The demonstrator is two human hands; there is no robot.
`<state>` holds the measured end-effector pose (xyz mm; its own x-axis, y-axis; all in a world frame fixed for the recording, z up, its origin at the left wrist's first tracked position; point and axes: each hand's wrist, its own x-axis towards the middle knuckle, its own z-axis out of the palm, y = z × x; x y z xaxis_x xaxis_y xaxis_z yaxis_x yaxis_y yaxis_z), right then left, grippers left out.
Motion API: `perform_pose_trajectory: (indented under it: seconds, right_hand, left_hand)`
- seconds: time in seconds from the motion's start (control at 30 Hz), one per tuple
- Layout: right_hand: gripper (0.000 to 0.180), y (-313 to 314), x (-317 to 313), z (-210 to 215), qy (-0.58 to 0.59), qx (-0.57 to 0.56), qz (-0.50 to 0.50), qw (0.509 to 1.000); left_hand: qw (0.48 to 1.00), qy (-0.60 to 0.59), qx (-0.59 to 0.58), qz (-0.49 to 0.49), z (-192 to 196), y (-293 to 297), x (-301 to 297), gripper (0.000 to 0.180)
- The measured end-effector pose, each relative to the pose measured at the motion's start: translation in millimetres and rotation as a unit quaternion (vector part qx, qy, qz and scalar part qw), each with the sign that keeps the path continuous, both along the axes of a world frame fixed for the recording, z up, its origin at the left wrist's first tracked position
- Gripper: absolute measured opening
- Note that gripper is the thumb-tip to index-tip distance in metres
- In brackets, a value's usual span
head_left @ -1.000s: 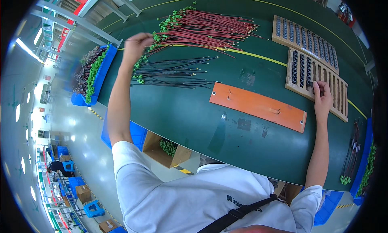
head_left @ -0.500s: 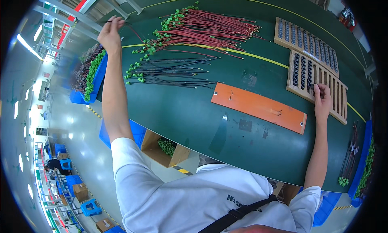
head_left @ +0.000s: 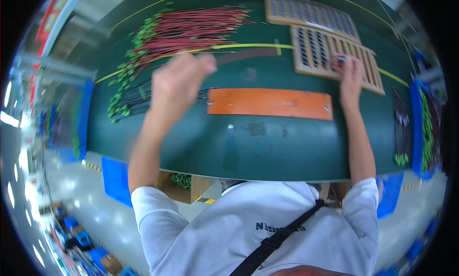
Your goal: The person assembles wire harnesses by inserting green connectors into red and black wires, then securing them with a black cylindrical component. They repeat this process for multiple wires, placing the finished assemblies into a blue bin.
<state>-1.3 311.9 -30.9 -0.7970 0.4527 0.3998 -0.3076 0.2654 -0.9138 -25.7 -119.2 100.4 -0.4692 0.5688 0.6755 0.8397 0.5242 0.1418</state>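
My left hand (head_left: 179, 80), smeared by motion, is closed above the black wires (head_left: 138, 96). A brownish-red streak running right from its fingertips looks like a blurred red wire (head_left: 248, 54) in its grip. My right hand (head_left: 351, 77) pinches a small dark cylindrical part (head_left: 340, 59) over the front wooden rack (head_left: 315, 73). Dark cylindrical parts fill the left rows of that rack, and its right slots are bare. Many red wires (head_left: 201, 25) with green ends lie at the far left. An orange board (head_left: 267, 103) with small pins sits between my hands.
Behind the front rack stands a second wooden rack (head_left: 282, 20) of grey parts. Blue bins flank the green table, one at the right (head_left: 417, 137) and one at the left (head_left: 86, 118). A few wires (head_left: 401, 127) lie beside the right bin. Below the edge is a cardboard box (head_left: 201, 187).
My left hand has swung from the far left in toward the middle, with the red wire. My right hand stays at the front rack, now with a small part showing between its fingers. The view has turned.
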Motion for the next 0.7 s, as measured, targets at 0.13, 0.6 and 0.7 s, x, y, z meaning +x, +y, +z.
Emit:
perform_pose_trajectory:
  seconds: [0.13, 0.6, 0.7]
  right_hand:
    - [0.037, -73.0, 44.0, 28.6, 0.006, -0.249, 0.207, 0.946]
    - [0.028, -87.4, 64.5, 30.2, 0.032, -0.344, 0.179, 0.921]
    - [0.026, -84.2, 64.7, 37.7, -0.024, -0.385, 0.181, 0.905]
  left_hand:
    - [0.964, -0.258, -0.059, -0.027, -39.1, 61.9, 60.1, 0.011]
    - [0.842, -0.525, 0.054, -0.111, -72.9, 94.3, 54.2, 0.02]
    - [0.835, -0.538, 0.077, -0.092, -67.4, 90.3, 51.1, 0.022]
